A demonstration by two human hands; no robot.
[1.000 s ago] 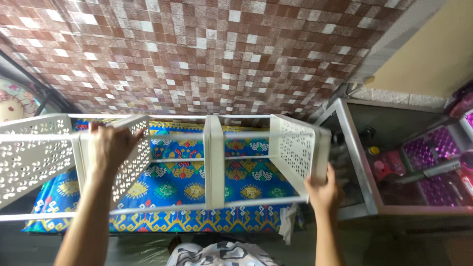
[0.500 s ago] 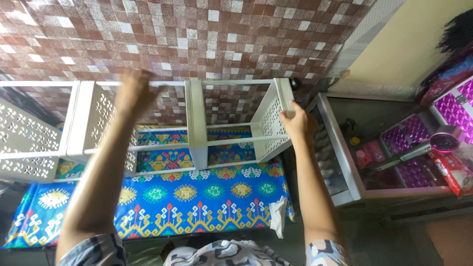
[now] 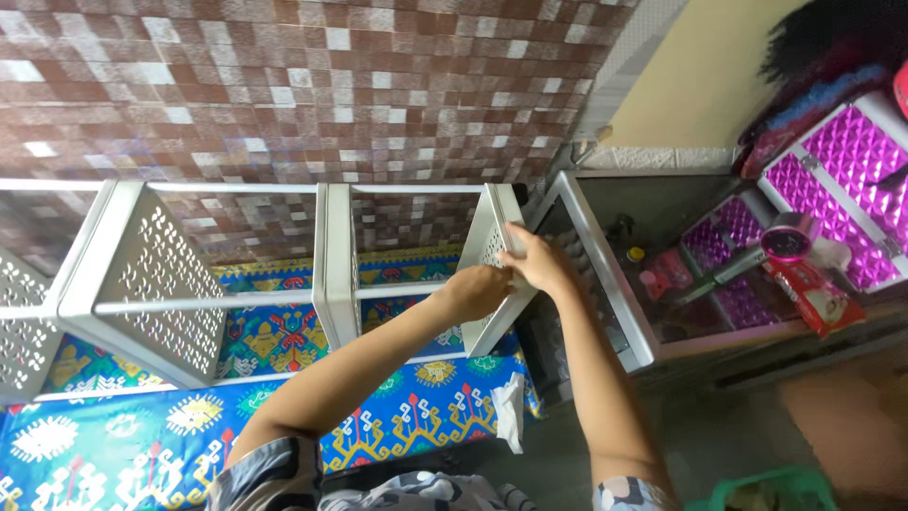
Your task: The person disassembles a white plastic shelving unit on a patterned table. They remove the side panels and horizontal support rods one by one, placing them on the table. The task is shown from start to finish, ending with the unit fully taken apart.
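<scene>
- White plastic shelf rack (image 3: 284, 274) — a frame of perforated panels joined by thin rods — stands lengthwise over the patterned blue mat (image 3: 142, 445), its top edge close to the brown mosaic wall (image 3: 331, 85).
- 1 second ago the rack was tilted toward the camera with a hand on each of 2 panels, well apart; half a second ago it was swung up toward the wall.
- Now both hands have come together at the rack's rightmost end panel (image 3: 492, 255), so the wide 2-handed carry looks finished and the work has narrowed to that 1 panel.
- Left hand (image 3: 478, 289) reaches across the body and its fingers curl onto the end panel's lower part; it appears clamped on the panel, though the fingertips are hidden behind it.
- Right hand (image 3: 534, 260) lies against the panel's outer face near its upper edge, fingers extended and pressed onto the plastic — gripping the same panel from the other side.
- Just to the right of that panel stands a glass display case with a metal frame (image 3: 605, 274), very near the rack's end; whether they touch cannot be told.
- Inside the case lie small bottles and pink items, and shiny magenta boxes (image 3: 842, 161) sit farther right.
- A white crumpled cloth (image 3: 511, 412) hangs at the mat's right corner, below the hands.
</scene>
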